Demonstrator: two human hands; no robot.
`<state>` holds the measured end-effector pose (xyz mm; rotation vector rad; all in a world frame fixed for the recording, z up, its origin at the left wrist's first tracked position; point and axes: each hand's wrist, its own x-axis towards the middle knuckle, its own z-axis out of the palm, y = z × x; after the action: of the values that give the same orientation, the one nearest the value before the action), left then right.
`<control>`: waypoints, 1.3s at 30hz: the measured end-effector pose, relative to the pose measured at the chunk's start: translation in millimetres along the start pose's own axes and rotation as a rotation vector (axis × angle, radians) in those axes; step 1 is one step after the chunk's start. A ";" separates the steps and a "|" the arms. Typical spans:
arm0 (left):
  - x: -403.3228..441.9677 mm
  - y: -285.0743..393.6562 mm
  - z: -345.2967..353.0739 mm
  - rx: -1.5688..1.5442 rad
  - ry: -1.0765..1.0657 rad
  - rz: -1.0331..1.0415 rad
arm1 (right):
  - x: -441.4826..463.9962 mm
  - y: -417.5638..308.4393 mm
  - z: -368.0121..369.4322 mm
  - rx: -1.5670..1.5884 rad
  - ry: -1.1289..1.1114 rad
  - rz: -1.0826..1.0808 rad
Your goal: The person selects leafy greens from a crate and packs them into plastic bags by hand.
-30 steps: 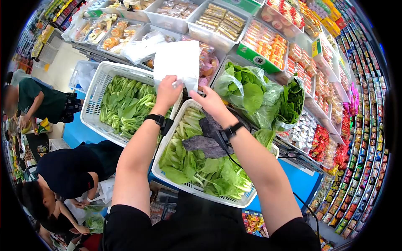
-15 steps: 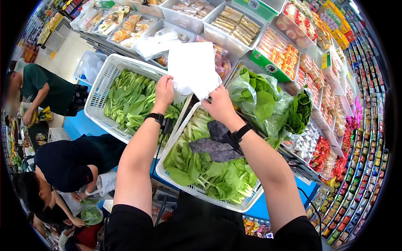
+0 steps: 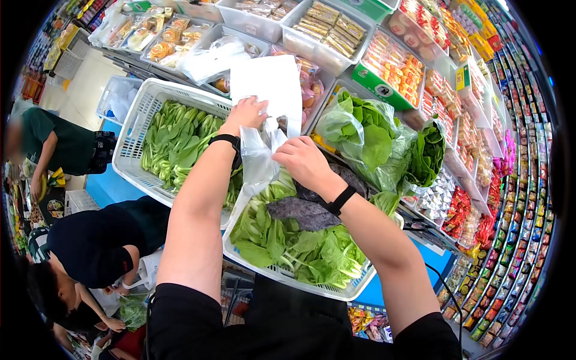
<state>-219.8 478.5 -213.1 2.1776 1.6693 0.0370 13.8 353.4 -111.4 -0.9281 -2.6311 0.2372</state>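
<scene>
A stack of white plastic bags lies over the produce crates, its handles facing me. My left hand is closed on the near left part of this stack, fingers partly curled over it. Just below and to the right, my right hand pinches a thin translucent plastic bag, which hangs down between my wrists over the crate edges. Beneath my right hand is a white crate of leafy greens, with dark purplish-grey sheets across the lettuce.
Left stands a white crate of bok choy. Bagged leafy greens lie to the right. Bins of packaged snacks line the back. Two people are at the left, one near a bagged green vegetable.
My right hand has moved down and left, drawing a translucent bag down from the stack. My left hand has shifted up and right onto the stack. The view has moved slightly.
</scene>
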 end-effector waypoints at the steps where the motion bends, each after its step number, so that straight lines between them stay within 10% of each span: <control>1: -0.8 -0.2 2.0 0.005 0.008 0.003 | -2.8 -0.7 -1.5 0.019 0.000 0.018; 9: 2.6 -2.6 8.4 0.038 0.013 0.013 | -20.8 -42.1 -38.9 0.108 0.122 -0.040; 13: -14.5 5.6 -12.2 0.020 0.116 -0.013 | -62.1 -69.2 -73.6 1.143 0.354 1.025; 15: -39.6 22.9 -35.1 -0.334 0.126 0.110 | -76.3 -65.2 -103.0 1.819 0.628 1.253; 21: -183.8 98.8 -1.0 -1.757 -0.762 -0.012 | -175.8 -72.2 -104.2 1.607 0.487 1.454; 24: -254.2 156.9 -24.7 -2.095 -0.620 -0.124 | -198.9 -84.6 -112.9 1.329 0.397 1.498; 27: -277.5 172.0 -5.0 -1.763 -0.425 0.109 | -222.5 -102.1 -132.2 1.323 0.430 1.397; 36: -325.2 262.3 -20.8 -1.530 -0.222 -0.069 | -295.8 -146.5 -177.2 1.429 0.623 1.138; 39: -362.0 318.1 -33.7 -1.069 0.395 -0.151 | -329.5 -148.6 -186.2 1.630 0.707 1.078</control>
<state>-39.3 83.5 -1.5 1.2565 1.4503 1.0983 237.0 38.0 15.2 -1.1619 -0.5159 1.5409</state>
